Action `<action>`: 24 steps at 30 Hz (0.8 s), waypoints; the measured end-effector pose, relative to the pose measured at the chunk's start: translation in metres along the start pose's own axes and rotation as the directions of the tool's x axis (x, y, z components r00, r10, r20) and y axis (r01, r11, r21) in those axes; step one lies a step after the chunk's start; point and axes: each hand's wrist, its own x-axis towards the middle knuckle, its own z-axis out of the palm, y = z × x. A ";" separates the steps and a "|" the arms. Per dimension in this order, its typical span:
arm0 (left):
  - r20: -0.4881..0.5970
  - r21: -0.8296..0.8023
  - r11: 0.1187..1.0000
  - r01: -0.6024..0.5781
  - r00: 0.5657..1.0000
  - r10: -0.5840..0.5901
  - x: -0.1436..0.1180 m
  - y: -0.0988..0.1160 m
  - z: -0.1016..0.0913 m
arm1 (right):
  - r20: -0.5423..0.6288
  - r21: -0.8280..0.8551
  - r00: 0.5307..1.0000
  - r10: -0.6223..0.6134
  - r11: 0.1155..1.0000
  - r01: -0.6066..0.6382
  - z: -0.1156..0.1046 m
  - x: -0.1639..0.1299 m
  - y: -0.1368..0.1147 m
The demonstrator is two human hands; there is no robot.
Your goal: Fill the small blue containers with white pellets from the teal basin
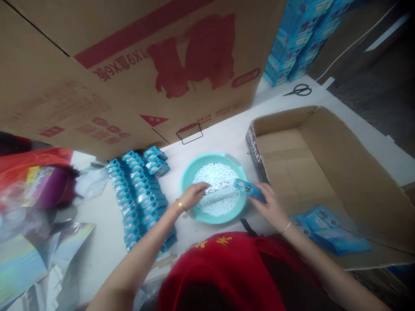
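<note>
A turquoise basin [187, 172] full of small white pellets [215, 172] stands on the table in front of me. My left hand [194, 194] is closed at the basin's left side, gripping the end of a clear plastic trough-like piece [220, 192]. White pellets lie along that piece, which points toward a small blue box [248, 189]. This box is tilted over the basin's right rim, with my right hand [267, 203] closed around its near end. Whether the piece touches the box is too blurred to tell.
Rows of small blue boxes [147, 194] stand left of the basin. An open carton [292, 160] with several blue packs [324, 220] is at the right. Behind is a large cardboard box [129, 95]. Scissors [301, 90] lie near stacked blue boxes [292, 43]. Plastic bags [92, 181] crowd the left.
</note>
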 end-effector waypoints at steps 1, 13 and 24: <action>0.015 0.019 0.999 -0.029 0.999 0.029 -0.001 0.011 -0.011 | 0.036 -0.015 0.999 -0.030 0.999 0.030 0.002 0.004 -0.002; 0.208 0.720 0.694 0.006 0.952 -0.224 0.021 0.129 -0.041 | 0.169 -0.057 0.975 -0.144 0.986 0.155 0.038 0.021 -0.017; -0.043 0.785 0.603 0.146 0.982 -0.183 0.009 0.092 -0.040 | 0.049 -0.002 0.993 -0.108 0.994 0.109 0.039 0.023 0.000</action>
